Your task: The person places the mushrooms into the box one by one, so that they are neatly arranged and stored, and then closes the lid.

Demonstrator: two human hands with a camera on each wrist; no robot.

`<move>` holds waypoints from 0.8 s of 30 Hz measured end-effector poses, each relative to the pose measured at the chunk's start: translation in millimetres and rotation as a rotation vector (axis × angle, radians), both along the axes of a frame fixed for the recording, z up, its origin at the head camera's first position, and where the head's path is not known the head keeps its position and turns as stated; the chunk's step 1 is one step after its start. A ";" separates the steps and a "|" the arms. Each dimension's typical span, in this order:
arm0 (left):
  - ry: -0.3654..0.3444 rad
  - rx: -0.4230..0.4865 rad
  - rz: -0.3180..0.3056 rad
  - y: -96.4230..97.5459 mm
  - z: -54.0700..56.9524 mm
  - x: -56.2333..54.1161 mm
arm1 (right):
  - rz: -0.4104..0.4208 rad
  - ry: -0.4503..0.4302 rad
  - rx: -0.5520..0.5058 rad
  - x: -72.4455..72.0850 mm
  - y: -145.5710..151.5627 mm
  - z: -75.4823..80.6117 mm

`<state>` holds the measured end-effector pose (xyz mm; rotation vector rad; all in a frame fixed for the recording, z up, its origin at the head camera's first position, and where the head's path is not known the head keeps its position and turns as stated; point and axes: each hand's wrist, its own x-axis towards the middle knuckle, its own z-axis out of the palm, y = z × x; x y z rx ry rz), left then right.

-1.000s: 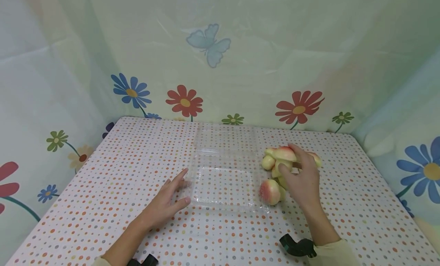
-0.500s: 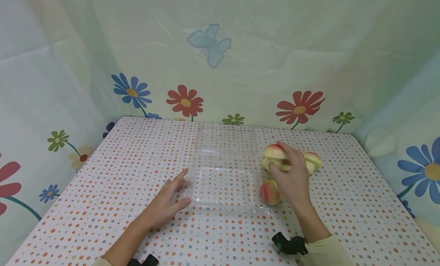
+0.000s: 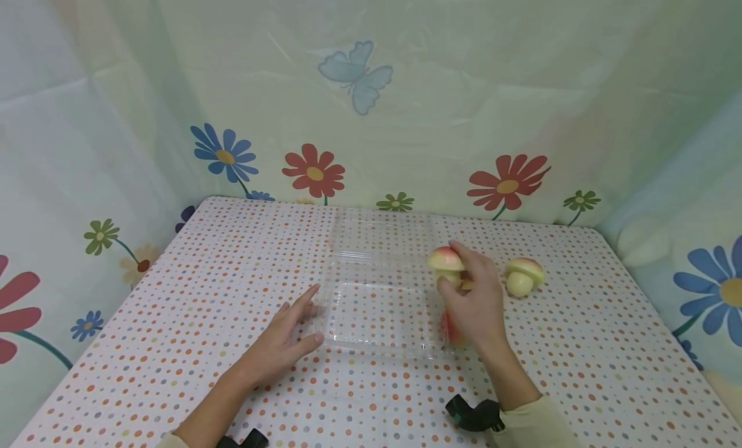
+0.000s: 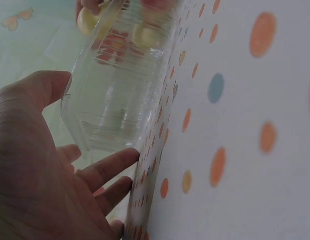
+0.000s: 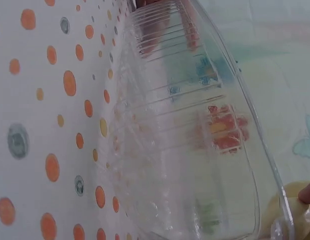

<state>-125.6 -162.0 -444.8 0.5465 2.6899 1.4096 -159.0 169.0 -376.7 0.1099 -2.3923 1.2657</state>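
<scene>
A clear plastic clamshell box (image 3: 379, 316) lies with its lid laid back at the middle of the table. My left hand (image 3: 272, 348) is at its left side with fingers spread; in the left wrist view the thumb (image 4: 54, 82) touches the rim. Just right of the box, my right hand (image 3: 480, 303) grips a mushroom (image 3: 446, 259) with a red-and-yellow cap and pale stem, thumb on the stem side. Part of this mushroom (image 5: 297, 217) shows at the right wrist view's corner. A red-capped mushroom (image 3: 449, 330) sits below, partly hidden by that hand.
Another mushroom (image 3: 524, 277) stands on the dotted tablecloth (image 3: 585, 332), right of my right hand. A flowered curtain (image 3: 429, 113) closes off the back and both sides. Black wrist mounts (image 3: 475, 414) show near the front.
My right hand has moved left toward the box, carrying the gripped mushroom away from the one at the right, which is now uncovered. The left hand has stayed in place.
</scene>
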 end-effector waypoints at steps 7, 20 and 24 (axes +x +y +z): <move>0.003 -0.002 -0.003 0.3 1.4 0.5 | 0.042 0.005 -0.013 -0.4 -9.3 -0.9; 0.002 0.003 -0.003 -0.3 1.5 1.0 | 0.088 -0.041 -0.010 -3.6 -29.8 0.0; 0.004 0.001 -0.008 -0.6 1.8 1.0 | 0.099 -0.035 -0.009 -3.5 -35.8 -1.0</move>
